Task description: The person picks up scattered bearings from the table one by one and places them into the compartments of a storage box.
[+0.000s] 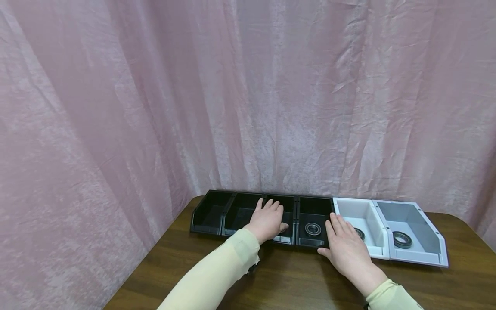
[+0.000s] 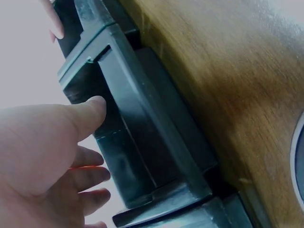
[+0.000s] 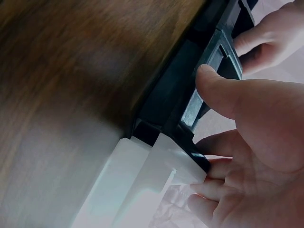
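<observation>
Several black bins (image 1: 210, 213) stand side by side, joined by a white bin (image 1: 370, 219) and a grey bin (image 1: 422, 232) on the right. My left hand (image 1: 266, 221) is over the middle black bins, fingers straight and holding nothing. My right hand (image 1: 346, 243), fingers extended, overlaps the border between the rightmost black bin (image 1: 315, 206) and the white one; in the right wrist view its thumb (image 3: 213, 85) overlaps the black bin's front rim. Between the hands a ball bearing (image 1: 312, 229) lies flat in that black bin. Another bearing (image 1: 360, 233) is partly hidden behind my right fingers.
The grey bin holds a larger, dark-ringed bearing (image 1: 402, 240). All the bins sit along the back of a brown wooden table (image 1: 286, 280), against a pink curtain (image 1: 271, 107). A round, light-rimmed thing (image 2: 298, 161) is cut off at the left wrist view's right edge.
</observation>
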Motion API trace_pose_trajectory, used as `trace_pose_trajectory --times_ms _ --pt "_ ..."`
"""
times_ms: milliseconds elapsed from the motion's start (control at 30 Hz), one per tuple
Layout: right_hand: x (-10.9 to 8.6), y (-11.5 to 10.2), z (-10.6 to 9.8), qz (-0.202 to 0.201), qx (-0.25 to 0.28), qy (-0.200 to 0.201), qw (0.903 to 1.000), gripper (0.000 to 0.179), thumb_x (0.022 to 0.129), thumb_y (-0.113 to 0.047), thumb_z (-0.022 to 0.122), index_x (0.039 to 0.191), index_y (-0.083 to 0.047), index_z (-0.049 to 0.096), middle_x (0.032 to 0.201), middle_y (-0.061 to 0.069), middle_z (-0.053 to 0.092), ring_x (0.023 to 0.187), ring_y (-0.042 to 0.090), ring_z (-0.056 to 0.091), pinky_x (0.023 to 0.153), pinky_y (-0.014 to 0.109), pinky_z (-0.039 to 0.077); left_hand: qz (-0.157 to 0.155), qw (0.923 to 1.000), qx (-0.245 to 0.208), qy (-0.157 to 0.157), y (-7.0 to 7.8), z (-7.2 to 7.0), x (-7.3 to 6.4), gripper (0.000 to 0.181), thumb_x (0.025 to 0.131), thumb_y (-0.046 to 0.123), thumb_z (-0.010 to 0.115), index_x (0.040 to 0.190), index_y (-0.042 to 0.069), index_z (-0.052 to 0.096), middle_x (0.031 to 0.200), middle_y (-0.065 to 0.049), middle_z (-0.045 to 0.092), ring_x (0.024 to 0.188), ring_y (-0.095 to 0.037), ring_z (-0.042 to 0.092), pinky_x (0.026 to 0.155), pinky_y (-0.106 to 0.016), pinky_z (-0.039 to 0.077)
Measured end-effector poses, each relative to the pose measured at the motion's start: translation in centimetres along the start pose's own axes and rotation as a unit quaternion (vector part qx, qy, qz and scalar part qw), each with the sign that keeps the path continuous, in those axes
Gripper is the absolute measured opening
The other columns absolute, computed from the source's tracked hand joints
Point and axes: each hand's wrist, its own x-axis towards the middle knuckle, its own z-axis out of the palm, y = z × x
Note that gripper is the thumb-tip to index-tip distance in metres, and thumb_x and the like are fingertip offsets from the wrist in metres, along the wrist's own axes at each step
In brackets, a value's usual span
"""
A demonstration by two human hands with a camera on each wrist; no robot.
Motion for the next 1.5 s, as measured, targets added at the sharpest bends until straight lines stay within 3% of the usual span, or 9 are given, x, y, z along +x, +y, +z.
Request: trace_pose_trajectory --times_ms 233,733,1067,1500 --pt "0.0 0.0 0.1 -0.003 0.001 0.008 1.0 0.083 0.088 -0.037 0.093 0.143 0.016 0.061 0.159 0.039 0.049 0.149 0.054 0.047 0.123 0.063 0.039 0.009 0.9999 -0.005 0.011 0.0 -1.1 -1.4 0.071 0.112 0.055 0.059 0.167 0.012 0.048 0.173 -0.008 0.045 0.162 -0.029 0.039 0.132 -0.056 0.027" --pt "0.0 0.1 -0.1 -0.005 -0.003 0.015 0.9999 0.081 0.089 -0.036 0.093 0.143 0.015 0.062 0.158 0.04 0.049 0.148 0.054 0.048 0.122 0.064 0.04 0.034 0.9977 -0.012 0.057 -0.6 -2.2 -3.7 0.073 0.111 0.055 0.062 0.167 0.011 0.048 0.172 -0.007 0.047 0.16 -0.027 0.042 0.132 -0.055 0.029" --pt "0.1 0.0 0.0 -0.007 -0.005 0.012 0.9999 0.081 0.089 -0.037 0.092 0.143 0.015 0.061 0.158 0.04 0.049 0.148 0.054 0.048 0.122 0.064 0.04 0.044 0.9952 -0.018 0.086 -0.9 -2.0 -5.5 0.073 0.109 0.055 0.064 0.165 0.01 0.051 0.17 -0.008 0.05 0.158 -0.028 0.045 0.131 -0.057 0.031" --pt "0.0 0.0 0.1 -0.008 0.0 0.017 0.9998 0.082 0.089 -0.036 0.093 0.144 0.016 0.061 0.158 0.04 0.049 0.148 0.055 0.048 0.122 0.064 0.04 0.063 0.9929 -0.008 0.1 -1.1 -1.8 -7.4 0.072 0.109 0.054 0.065 0.164 0.009 0.053 0.169 -0.009 0.051 0.158 -0.029 0.045 0.13 -0.056 0.032"
